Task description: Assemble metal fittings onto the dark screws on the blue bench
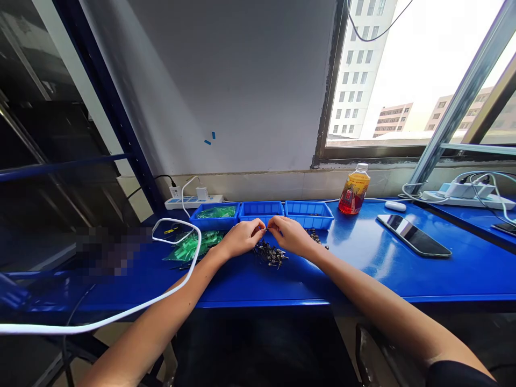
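Note:
My left hand (242, 237) and my right hand (291, 235) meet fingertip to fingertip above the blue table, both closed in a pinch. Between them is something thin and small, too tiny to name. Just below lies a loose pile of small dark metal parts (271, 255), some with thin stems. A smaller group of dark parts (313, 235) is partly hidden behind my right hand. Green plastic bags (189, 247) lie left of my left hand. Behind the hands stand a left blue bin (194, 219) holding green bags, a middle blue bin (261, 209) and a right blue bin (308, 220).
A white cable (197, 244) loops across the left side. Power strips (171, 204) stand at the back left and right. On the blue table (355, 269) at right are a drink bottle (355, 191), a phone (415, 235) and a white case (395, 206).

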`<state>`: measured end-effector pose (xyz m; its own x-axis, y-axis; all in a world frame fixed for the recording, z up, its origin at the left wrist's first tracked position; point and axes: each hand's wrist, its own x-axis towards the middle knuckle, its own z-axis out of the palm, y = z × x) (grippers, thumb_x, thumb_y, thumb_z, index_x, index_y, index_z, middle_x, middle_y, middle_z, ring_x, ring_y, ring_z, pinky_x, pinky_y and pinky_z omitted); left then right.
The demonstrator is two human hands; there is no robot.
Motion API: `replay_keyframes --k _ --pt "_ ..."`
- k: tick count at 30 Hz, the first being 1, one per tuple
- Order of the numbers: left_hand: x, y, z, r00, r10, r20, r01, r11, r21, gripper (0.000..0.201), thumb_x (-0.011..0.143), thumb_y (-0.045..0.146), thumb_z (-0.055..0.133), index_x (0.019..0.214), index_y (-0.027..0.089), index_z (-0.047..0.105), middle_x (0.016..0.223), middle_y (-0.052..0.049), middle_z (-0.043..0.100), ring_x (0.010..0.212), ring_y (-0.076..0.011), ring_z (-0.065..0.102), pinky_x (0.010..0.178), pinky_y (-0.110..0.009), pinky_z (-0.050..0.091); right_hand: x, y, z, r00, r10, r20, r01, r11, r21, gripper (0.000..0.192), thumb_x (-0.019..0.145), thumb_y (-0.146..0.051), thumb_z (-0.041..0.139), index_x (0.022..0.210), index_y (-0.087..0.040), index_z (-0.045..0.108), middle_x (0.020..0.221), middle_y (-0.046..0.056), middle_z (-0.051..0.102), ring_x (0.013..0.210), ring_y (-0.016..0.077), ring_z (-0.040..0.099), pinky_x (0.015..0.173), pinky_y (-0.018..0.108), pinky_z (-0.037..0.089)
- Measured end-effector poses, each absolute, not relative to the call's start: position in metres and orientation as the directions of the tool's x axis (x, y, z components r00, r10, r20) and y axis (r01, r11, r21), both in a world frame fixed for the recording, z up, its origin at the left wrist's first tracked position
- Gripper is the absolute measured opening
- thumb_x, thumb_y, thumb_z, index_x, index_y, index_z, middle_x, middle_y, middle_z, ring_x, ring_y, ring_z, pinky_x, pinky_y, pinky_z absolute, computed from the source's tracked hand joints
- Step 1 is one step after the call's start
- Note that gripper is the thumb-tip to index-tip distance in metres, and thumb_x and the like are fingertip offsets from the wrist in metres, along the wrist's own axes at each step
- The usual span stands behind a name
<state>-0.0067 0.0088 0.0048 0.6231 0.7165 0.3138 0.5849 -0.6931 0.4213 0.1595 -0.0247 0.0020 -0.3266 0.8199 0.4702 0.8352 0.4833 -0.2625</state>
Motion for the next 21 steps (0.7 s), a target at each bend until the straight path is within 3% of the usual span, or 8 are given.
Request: replay_keyframes --k 13,21 --pt "-0.0067 0.0079 0.0057 0.618 0.720 0.316 0.570 -0.687 0.450 0.019 0.082 0.031 0.043 0.085 0.017 0.056 0.062 0.002 0.056 0.055 -0.0123 0.049 0.053 -0.023 0.033 0.1584 -0.0267 0.0044 -0.259 0.856 0.448 0.891 0.391 -0.232 0.014 0.087 -0.017 0.043 0.085 -0.017 0.056 0.084 0.006 0.064 0.081 0.0161 0.059 0.066 0.024 0.039" --pt "-0.0072 0.0086 0.0059 0.613 0.728 0.307 0.591 -0.681 0.432 0.016 0.082 0.028 0.043 0.082 0.018 0.055 0.061 0.002 0.055 0.054 -0.0122 0.048 0.052 -0.023 0.031 0.1574 -0.0290 0.0066 -0.300 0.855 0.423 0.871 0.426 -0.244 0.012 0.086 -0.015 0.044 0.084 -0.017 0.056 0.084 0.006 0.064 0.079 0.0158 0.058 0.066 0.024 0.038"
